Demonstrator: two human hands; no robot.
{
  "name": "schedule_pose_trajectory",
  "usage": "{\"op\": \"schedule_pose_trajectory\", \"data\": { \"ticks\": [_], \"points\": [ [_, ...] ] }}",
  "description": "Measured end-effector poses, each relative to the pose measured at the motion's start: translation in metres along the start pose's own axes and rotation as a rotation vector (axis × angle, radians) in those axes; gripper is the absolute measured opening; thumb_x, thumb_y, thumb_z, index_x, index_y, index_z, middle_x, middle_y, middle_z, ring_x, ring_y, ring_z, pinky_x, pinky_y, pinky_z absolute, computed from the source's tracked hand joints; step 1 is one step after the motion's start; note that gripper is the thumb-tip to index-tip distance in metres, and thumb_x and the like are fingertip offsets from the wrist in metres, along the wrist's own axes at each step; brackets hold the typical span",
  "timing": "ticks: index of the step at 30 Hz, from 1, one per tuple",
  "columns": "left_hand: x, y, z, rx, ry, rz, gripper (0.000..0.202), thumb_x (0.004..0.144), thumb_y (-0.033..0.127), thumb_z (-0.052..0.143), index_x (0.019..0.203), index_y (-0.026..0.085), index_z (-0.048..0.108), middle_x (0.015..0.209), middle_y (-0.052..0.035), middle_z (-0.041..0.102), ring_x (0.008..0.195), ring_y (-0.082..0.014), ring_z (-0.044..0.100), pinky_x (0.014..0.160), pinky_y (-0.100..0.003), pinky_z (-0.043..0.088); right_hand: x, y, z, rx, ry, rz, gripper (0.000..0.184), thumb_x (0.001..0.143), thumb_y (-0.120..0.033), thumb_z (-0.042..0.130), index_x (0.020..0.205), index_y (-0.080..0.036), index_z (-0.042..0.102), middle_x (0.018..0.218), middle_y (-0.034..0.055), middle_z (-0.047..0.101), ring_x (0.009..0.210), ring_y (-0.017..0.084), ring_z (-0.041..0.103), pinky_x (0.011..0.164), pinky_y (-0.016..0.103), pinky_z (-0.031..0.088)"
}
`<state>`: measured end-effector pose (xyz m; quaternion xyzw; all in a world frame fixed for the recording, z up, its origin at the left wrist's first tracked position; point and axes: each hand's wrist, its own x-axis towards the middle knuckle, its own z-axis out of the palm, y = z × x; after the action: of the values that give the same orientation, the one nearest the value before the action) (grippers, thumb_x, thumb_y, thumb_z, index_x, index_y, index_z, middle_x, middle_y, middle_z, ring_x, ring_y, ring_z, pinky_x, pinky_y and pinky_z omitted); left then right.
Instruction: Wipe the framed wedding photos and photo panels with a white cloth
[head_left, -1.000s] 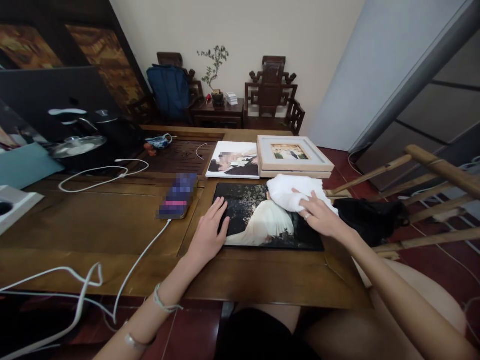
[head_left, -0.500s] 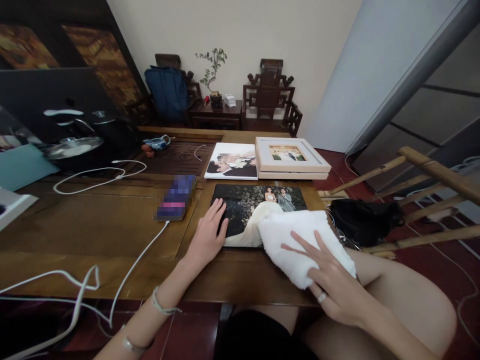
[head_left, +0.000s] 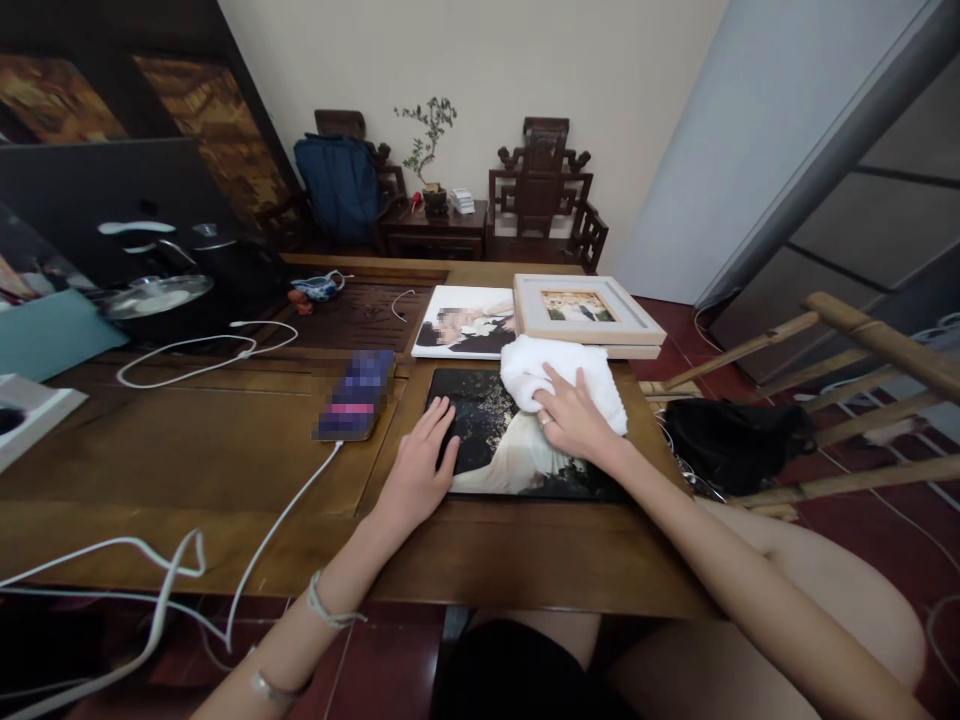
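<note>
A dark wedding photo panel (head_left: 487, 450) lies flat near the table's front edge. My left hand (head_left: 420, 460) rests on its left edge, fingers stretched out. With my right hand (head_left: 576, 412) I press a white fluffy cloth (head_left: 600, 360) onto the panel's upper right part, some fingers sunk into the fabric. The cloth hides the couple in the picture and overlaps the panel's far edge. Just beyond lie a white photo panel (head_left: 457, 340) and, beside it, a stack of light wood picture frames (head_left: 630, 312).
Left of the panel lies a phone (head_left: 356, 395) with a white charging cable (head_left: 285, 530). A lidded pan (head_left: 157, 300), a kettle (head_left: 232, 260) and a small blue-and-white pot (head_left: 324, 288) stand farther left. A bamboo chair (head_left: 870, 330) holds a black bag (head_left: 739, 440) at right.
My right hand has moved the cloth away from me and leftward, from the panel's lower right to its upper right. The left hand keeps its place on the panel.
</note>
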<state>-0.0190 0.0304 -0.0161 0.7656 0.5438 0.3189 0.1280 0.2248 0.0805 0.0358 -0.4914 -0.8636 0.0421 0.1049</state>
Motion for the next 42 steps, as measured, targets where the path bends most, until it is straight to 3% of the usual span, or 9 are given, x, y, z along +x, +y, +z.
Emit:
{"op": "schedule_pose_trajectory", "data": {
  "ticks": [4, 10, 14, 18, 23, 29, 36, 39, 42],
  "points": [
    [0.0, -0.001, 0.001, -0.026, 0.008, 0.013, 0.044, 0.093, 0.027, 0.04, 0.136, 0.017, 0.043, 0.145, -0.0143, 0.041, 0.138, -0.0244, 0.032, 0.108, -0.049, 0.032, -0.012, -0.028, 0.006, 0.011, 0.008, -0.039, 0.031, 0.077, -0.01, 0.043, 0.099, -0.018, 0.064, 0.144, 0.0094, 0.043, 0.139, 0.035, 0.018, 0.103, 0.072, 0.009],
    [0.0, -0.003, 0.001, -0.019, -0.011, 0.003, 0.045, 0.093, 0.028, 0.038, 0.137, 0.016, 0.041, 0.147, -0.0152, 0.039, 0.139, -0.0247, 0.03, 0.108, -0.05, 0.032, -0.067, -0.074, 0.005, 0.072, -0.074, -0.207, 0.028, 0.07, -0.01, 0.048, 0.089, -0.02, 0.066, 0.149, 0.0044, 0.035, 0.14, 0.036, 0.01, 0.105, 0.072, 0.001],
    [-0.001, -0.003, 0.0, -0.019, -0.02, 0.023, 0.046, 0.093, 0.026, 0.037, 0.138, 0.017, 0.039, 0.147, -0.0151, 0.037, 0.139, -0.0244, 0.028, 0.109, -0.05, 0.03, -0.084, -0.083, 0.002, 0.119, -0.109, -0.244, 0.028, 0.068, -0.009, 0.048, 0.086, -0.021, 0.066, 0.149, 0.0021, 0.035, 0.141, 0.034, 0.01, 0.106, 0.071, 0.0],
    [-0.001, -0.002, 0.001, -0.014, -0.009, 0.008, 0.045, 0.094, 0.028, 0.037, 0.138, 0.019, 0.039, 0.147, -0.014, 0.038, 0.139, -0.0243, 0.029, 0.108, -0.052, 0.031, -0.062, -0.065, 0.0, 0.138, -0.077, -0.208, 0.029, 0.073, -0.009, 0.044, 0.09, -0.02, 0.064, 0.143, 0.0072, 0.044, 0.14, 0.032, 0.018, 0.106, 0.07, 0.006],
    [-0.001, -0.002, 0.002, -0.019, -0.007, 0.005, 0.045, 0.094, 0.028, 0.038, 0.137, 0.018, 0.04, 0.147, -0.0141, 0.038, 0.139, -0.0246, 0.03, 0.107, -0.052, 0.032, -0.007, -0.038, 0.0, 0.081, -0.036, -0.098, 0.029, 0.08, -0.012, 0.042, 0.099, -0.016, 0.063, 0.135, 0.0171, 0.051, 0.137, 0.033, 0.025, 0.104, 0.07, 0.013],
    [0.001, 0.003, -0.004, -0.09, 0.028, -0.006, 0.045, 0.095, 0.03, 0.034, 0.137, 0.015, 0.042, 0.145, -0.0135, 0.041, 0.137, -0.0215, 0.033, 0.111, -0.045, 0.029, 0.022, -0.048, 0.006, 0.066, -0.027, -0.09, 0.034, 0.081, -0.012, 0.04, 0.107, -0.016, 0.062, 0.141, 0.0128, 0.045, 0.138, 0.037, 0.02, 0.101, 0.074, 0.011],
    [0.003, 0.005, -0.01, -0.122, 0.125, -0.026, 0.045, 0.096, 0.03, 0.029, 0.135, 0.012, 0.044, 0.141, -0.0137, 0.046, 0.133, -0.0203, 0.04, 0.112, -0.042, 0.031, -0.045, -0.083, 0.001, 0.131, -0.102, -0.242, 0.028, 0.074, -0.01, 0.044, 0.088, -0.021, 0.065, 0.145, 0.0028, 0.041, 0.14, 0.035, 0.015, 0.105, 0.073, 0.006],
    [0.002, 0.002, -0.006, -0.084, 0.043, 0.012, 0.046, 0.094, 0.028, 0.034, 0.136, 0.012, 0.042, 0.145, -0.0153, 0.042, 0.137, -0.0226, 0.034, 0.111, -0.044, 0.032, -0.072, -0.079, -0.008, 0.161, -0.133, -0.266, 0.029, 0.071, -0.007, 0.043, 0.086, -0.021, 0.064, 0.144, 0.0031, 0.043, 0.14, 0.032, 0.017, 0.107, 0.07, 0.006],
    [0.001, 0.001, -0.002, -0.037, -0.01, 0.005, 0.044, 0.094, 0.025, 0.034, 0.136, 0.013, 0.042, 0.146, -0.0146, 0.04, 0.139, -0.0235, 0.03, 0.109, -0.049, 0.032, -0.083, -0.057, -0.012, 0.153, -0.101, -0.238, 0.024, 0.072, -0.007, 0.042, 0.081, -0.019, 0.061, 0.143, 0.0116, 0.043, 0.138, 0.029, 0.025, 0.11, 0.066, 0.009]
  ]
}}
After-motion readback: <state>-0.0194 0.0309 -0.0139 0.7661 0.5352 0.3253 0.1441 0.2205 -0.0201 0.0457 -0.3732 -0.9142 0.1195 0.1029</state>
